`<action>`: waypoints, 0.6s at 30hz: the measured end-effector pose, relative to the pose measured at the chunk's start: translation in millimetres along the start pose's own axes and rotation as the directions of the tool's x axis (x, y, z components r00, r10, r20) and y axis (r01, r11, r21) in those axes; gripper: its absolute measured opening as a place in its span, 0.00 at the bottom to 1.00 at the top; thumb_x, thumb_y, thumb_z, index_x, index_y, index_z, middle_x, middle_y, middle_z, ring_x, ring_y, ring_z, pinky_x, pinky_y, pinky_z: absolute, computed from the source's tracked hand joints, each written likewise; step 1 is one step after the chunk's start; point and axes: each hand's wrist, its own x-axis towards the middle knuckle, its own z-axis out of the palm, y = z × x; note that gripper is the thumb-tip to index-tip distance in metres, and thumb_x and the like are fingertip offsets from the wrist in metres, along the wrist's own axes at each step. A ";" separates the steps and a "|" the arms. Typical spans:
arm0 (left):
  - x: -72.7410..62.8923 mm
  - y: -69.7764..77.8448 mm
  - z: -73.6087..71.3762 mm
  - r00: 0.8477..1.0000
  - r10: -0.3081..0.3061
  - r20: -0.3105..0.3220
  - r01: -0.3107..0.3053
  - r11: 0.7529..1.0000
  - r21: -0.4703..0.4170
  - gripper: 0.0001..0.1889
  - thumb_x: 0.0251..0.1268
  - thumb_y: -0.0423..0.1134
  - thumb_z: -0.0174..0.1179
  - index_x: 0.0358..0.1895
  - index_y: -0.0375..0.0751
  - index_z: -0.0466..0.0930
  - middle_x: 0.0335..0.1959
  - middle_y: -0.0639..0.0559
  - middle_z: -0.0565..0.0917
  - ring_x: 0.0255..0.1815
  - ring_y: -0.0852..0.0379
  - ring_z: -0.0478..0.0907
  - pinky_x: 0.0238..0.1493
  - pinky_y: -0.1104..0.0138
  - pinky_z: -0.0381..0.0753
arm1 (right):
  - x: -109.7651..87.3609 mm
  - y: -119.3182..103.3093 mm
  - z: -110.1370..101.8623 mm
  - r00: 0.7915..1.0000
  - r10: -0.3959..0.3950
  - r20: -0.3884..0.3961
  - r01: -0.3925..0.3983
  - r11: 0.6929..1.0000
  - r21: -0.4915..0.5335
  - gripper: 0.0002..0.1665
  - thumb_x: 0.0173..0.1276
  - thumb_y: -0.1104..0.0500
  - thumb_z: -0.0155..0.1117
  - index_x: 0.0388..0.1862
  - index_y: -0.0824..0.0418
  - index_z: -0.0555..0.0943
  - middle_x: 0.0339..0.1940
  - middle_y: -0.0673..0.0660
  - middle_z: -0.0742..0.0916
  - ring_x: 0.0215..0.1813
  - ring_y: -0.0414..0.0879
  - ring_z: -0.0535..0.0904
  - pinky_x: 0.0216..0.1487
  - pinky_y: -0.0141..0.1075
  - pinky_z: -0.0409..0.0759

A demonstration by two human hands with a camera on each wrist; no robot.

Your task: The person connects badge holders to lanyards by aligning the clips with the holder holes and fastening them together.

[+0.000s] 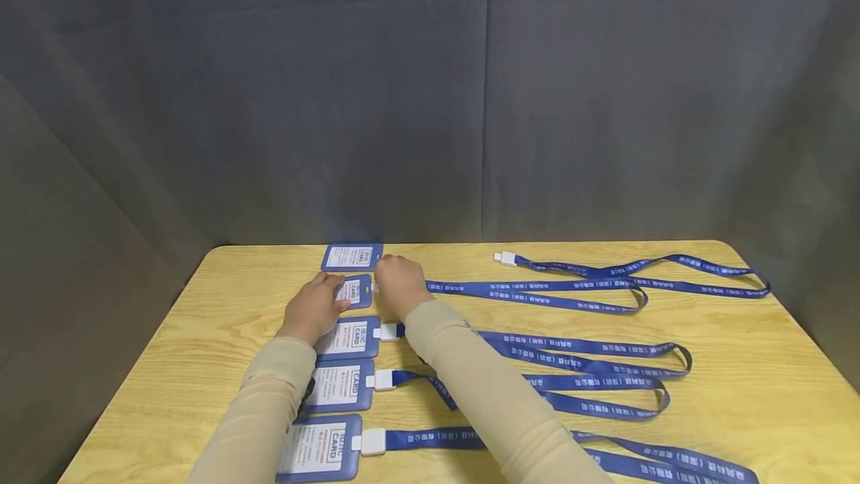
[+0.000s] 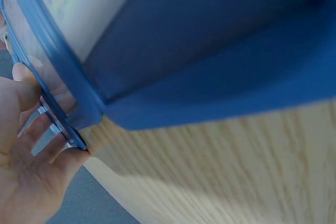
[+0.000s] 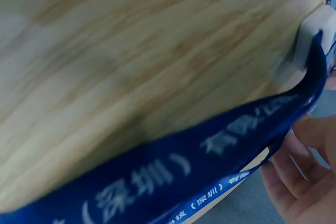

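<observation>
My left hand pinches a blue badge holder, second from the back, by its edges; thumb and fingers show on either side of it in the left wrist view. At that holder's slotted end, my right hand grips the clip end of a blue lanyard with white lettering. A bit of white clip shows between hand and holder, but whether it is through the slot cannot be told. Just behind lies another badge holder with no lanyard on it.
Three badge holders with lanyards clipped on lie nearer me: one under my left wrist, another, and the nearest. A loose lanyard with a white clip lies at the back right. Grey cloth hangs behind the wooden table.
</observation>
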 end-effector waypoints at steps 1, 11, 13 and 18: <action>-5.8 1.7 -6.1 1.000 -0.002 -0.002 0.002 1.000 0.012 0.29 0.72 0.42 0.59 0.71 0.35 0.67 0.72 0.34 0.65 0.71 0.33 0.63 0.69 0.44 0.64 | -2.0 -2.6 -4.5 1.000 -0.010 -0.003 0.010 1.000 0.010 0.07 0.69 0.62 0.66 0.43 0.56 0.88 0.41 0.52 0.88 0.41 0.44 0.84 0.44 0.38 0.85; -18.9 2.9 -13.5 0.999 0.039 -0.027 -0.037 0.998 0.046 0.29 0.72 0.43 0.59 0.71 0.35 0.67 0.70 0.35 0.67 0.69 0.35 0.66 0.68 0.45 0.66 | -9.2 -4.0 -12.8 0.992 -0.106 -0.064 0.113 0.987 0.112 0.07 0.64 0.67 0.67 0.38 0.59 0.88 0.39 0.54 0.87 0.40 0.46 0.83 0.48 0.35 0.82; -18.8 3.0 -13.3 0.999 0.042 -0.035 -0.040 0.998 0.047 0.29 0.71 0.43 0.60 0.70 0.34 0.68 0.70 0.35 0.68 0.69 0.35 0.66 0.68 0.45 0.67 | -9.7 -4.4 -14.0 0.991 -0.119 -0.059 0.125 0.987 0.105 0.07 0.65 0.67 0.67 0.39 0.59 0.88 0.39 0.55 0.87 0.40 0.46 0.84 0.48 0.34 0.82; -19.3 5.3 -15.7 0.998 0.043 -0.041 -0.042 0.999 0.025 0.28 0.71 0.41 0.61 0.70 0.33 0.68 0.70 0.34 0.68 0.69 0.35 0.66 0.68 0.46 0.66 | -8.6 -6.0 -13.9 0.990 -0.133 -0.050 0.136 0.988 0.068 0.08 0.67 0.66 0.66 0.43 0.60 0.87 0.40 0.55 0.87 0.43 0.46 0.84 0.50 0.34 0.82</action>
